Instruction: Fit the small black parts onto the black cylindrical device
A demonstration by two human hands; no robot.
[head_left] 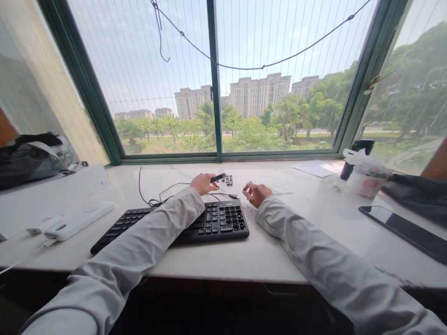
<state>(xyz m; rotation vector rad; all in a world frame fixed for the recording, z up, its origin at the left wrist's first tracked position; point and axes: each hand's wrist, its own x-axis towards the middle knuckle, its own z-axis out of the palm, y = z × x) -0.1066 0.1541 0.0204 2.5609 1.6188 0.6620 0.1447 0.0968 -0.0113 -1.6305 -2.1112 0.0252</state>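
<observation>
A black keyboard (pixel 213 223) lies at a slant on the desk, with keycaps off across its number pad at the right end. Beyond it, my left hand (pixel 201 184) is closed around a slim black brush-like tool (pixel 218 177) that points to the right. Several loose dark keycaps (pixel 229 180) sit together on the desk just past the tool's tip. My right hand (pixel 257 193) hovers right of the keyboard's far corner, fingers curled and closed; whatever is at the fingertips is too small to name. My left forearm hides the keyboard's middle.
The keyboard's cable ends in a USB plug (pixel 233 196) behind the keyboard. At right are a phone (pixel 401 230), a tied plastic bag (pixel 366 177), a dark cylinder and paper (pixel 316 168). A white power strip (pixel 80 221) and a white box (pixel 56 190) stand left.
</observation>
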